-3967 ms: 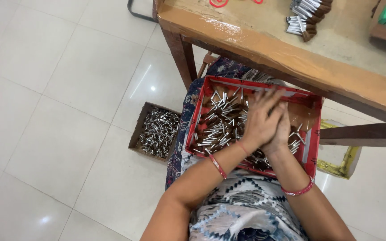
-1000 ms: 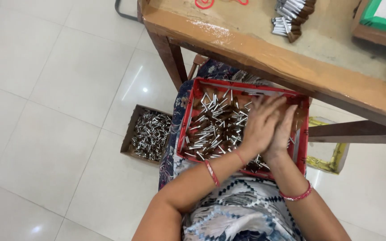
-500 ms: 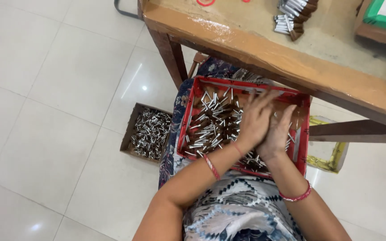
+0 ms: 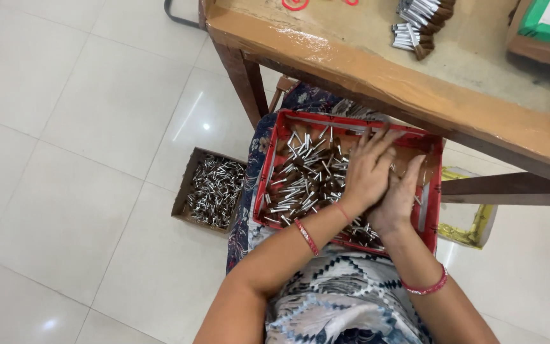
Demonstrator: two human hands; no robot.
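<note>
Table: a worn wooden table [image 4: 377,70] was seen across the top, its edge passing just above the tray.
Floor: pale glossy tiles [image 4: 71,127] were laid out to the left.
Red tray: a red rectangular tray [image 4: 268,172] was held on the lap, under the table edge, part-filled with small silver-tipped brown pieces [image 4: 300,181].
Left hand: the left hand [image 4: 367,169] was laid flat over the pieces, fingers spread and stretched toward the tray's far wall; nothing was seen pinched.
Right hand: the right hand [image 4: 399,194] was pressed against the left, fingers straight and close together, resting on the pieces.
Cardboard box: a small brown open box [image 4: 189,185] of similar metal pieces was set on the floor, just left of the tray.
Yellow package: a yellow-edged carton [image 4: 472,226] was glimpsed on the floor at the right.
Bundle: a cluster of the same pieces [image 4: 418,25] was lying on the table top.
Green frame: a green-bordered board [image 4: 536,22] was caught at the top right corner.
</note>
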